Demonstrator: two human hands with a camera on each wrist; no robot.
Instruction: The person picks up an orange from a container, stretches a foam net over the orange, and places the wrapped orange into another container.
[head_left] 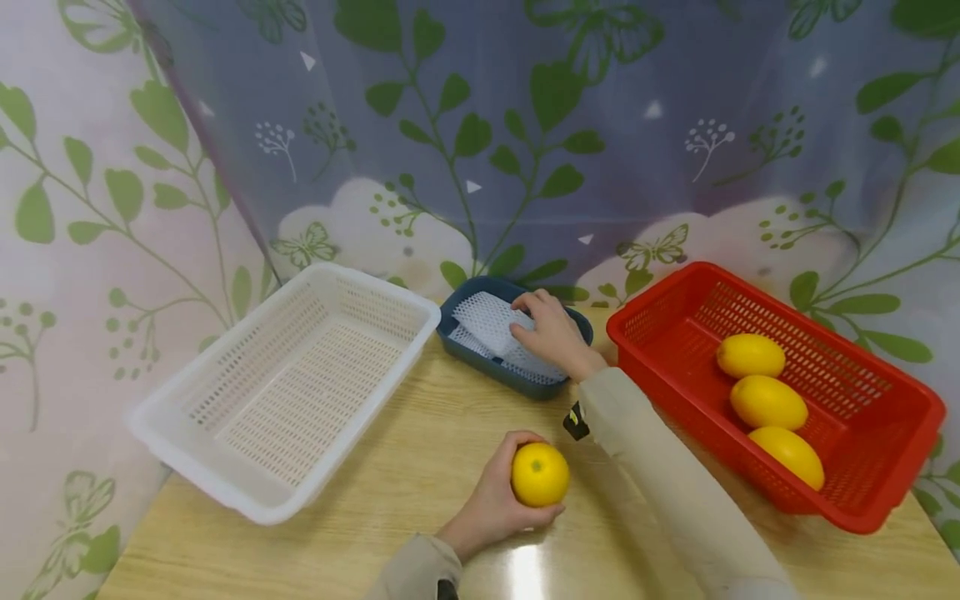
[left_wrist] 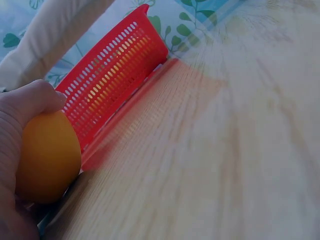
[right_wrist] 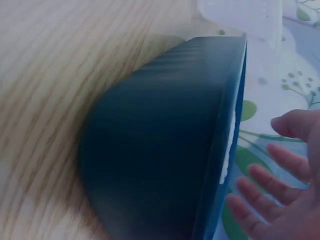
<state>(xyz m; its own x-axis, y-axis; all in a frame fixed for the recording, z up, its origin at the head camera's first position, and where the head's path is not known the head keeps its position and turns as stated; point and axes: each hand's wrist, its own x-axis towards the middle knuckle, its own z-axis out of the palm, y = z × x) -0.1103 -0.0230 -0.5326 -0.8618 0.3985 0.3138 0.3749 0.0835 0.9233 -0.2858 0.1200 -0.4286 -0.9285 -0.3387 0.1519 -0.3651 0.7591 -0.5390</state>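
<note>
In the head view my left hand (head_left: 491, 498) grips a yellow lemon (head_left: 540, 473), end up, above the table's near middle. The left wrist view shows this lemon (left_wrist: 49, 157) between thumb and fingers. My right hand (head_left: 553, 335) is over the right part of a dark blue basket (head_left: 517, 385), which holds white foam net sleeves (head_left: 487, 321). Seen from the right wrist, the fingers of that hand (right_wrist: 280, 192) are spread and loosely bent above the basket's rim (right_wrist: 227, 125), with nothing between them. Whether a fingertip touches the netting is unclear.
To the right stands a red basket (head_left: 652, 379) with three lemons (head_left: 768, 402) inside. A white basket (head_left: 258, 508) is at the left. Both rest on a wooden table (head_left: 375, 500), with a leaf-patterned curtain (head_left: 480, 125) behind.
</note>
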